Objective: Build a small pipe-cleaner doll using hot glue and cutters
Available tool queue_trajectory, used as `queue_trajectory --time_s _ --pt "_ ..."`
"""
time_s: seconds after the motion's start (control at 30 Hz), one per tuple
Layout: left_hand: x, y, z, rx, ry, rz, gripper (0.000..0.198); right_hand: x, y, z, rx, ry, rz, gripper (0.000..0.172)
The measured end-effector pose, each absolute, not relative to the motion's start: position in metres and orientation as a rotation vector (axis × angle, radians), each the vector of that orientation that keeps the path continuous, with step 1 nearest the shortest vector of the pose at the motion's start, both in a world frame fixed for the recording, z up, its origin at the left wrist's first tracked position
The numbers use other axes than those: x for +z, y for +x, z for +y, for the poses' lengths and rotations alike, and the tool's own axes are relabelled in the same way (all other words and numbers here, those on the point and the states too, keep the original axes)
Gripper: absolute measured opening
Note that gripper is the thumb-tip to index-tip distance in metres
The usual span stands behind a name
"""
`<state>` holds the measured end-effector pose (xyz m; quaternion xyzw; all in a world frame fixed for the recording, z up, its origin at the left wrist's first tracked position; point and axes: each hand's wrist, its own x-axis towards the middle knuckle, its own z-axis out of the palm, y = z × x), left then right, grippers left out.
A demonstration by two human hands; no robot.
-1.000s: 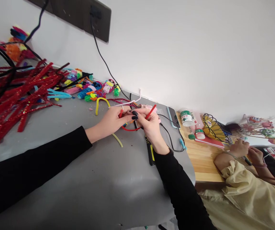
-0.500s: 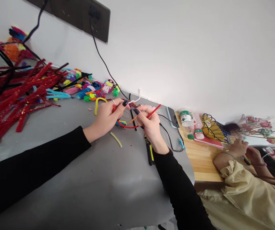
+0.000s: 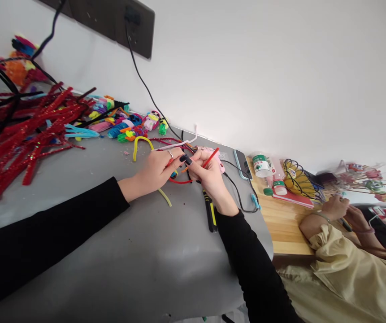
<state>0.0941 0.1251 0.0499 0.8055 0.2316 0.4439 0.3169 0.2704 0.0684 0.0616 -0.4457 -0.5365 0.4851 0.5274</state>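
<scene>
My left hand (image 3: 155, 169) and my right hand (image 3: 209, 177) meet over the grey table, thumbs and fingertips pinched together. Both grip a red pipe cleaner (image 3: 181, 181), which bends in a curve below the fingers; its straight end sticks up past my right hand. Its middle is hidden between my fingertips. Around my hands lie a yellow pipe cleaner (image 3: 142, 138), a pale green piece (image 3: 165, 197) and a white pipe cleaner (image 3: 195, 133). Just below my right hand rest black-and-yellow handled pliers (image 3: 210, 213). A pink device (image 3: 220, 164) is partly covered by that hand.
Red glittery pipe cleaners (image 3: 41, 134) are heaped at the left, beside small colourful figures (image 3: 125, 128). A phone (image 3: 242, 163), a cable and plastic bottles (image 3: 262, 166) stand to the right. Another person's hands (image 3: 336, 208) work at the wooden table (image 3: 285, 229).
My left hand has moved right, so its fingertips now touch those of my right hand. The red pipe cleaner's curve has become smaller, and its free end has shifted slightly left.
</scene>
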Motion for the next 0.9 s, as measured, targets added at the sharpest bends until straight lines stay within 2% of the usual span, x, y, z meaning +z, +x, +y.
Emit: queue_trajectory --time_s 0.33,0.47,0.6,0.73,0.77,0.83,0.9 --pt "0.051 0.104 0.115 1.182 1.711 0.611 0.045 0.061 0.266 0.067 1.341 -0.953 -1.26 0.049" --pt "0.045 0.102 0.134 1.361 1.491 0.75 0.047 0.061 0.268 0.067 1.274 -0.993 -1.267 0.051" --pt "0.039 0.097 0.152 1.514 1.346 0.826 0.033 0.062 0.269 0.067 1.236 -0.995 -1.252 0.049" --pt "0.04 0.097 0.152 1.468 1.313 0.856 0.018 0.067 0.27 0.065 1.292 -0.975 -1.19 0.045" --pt "0.041 0.096 0.149 1.429 1.358 0.866 0.02 0.068 0.27 0.065 1.295 -0.967 -1.174 0.043" --pt "0.044 0.096 0.143 1.356 1.478 0.869 0.038 0.07 0.27 0.065 1.289 -0.957 -1.151 0.041" --pt "0.048 0.094 0.137 1.33 1.59 0.834 0.048 0.071 0.271 0.064 1.281 -0.966 -1.134 0.04"
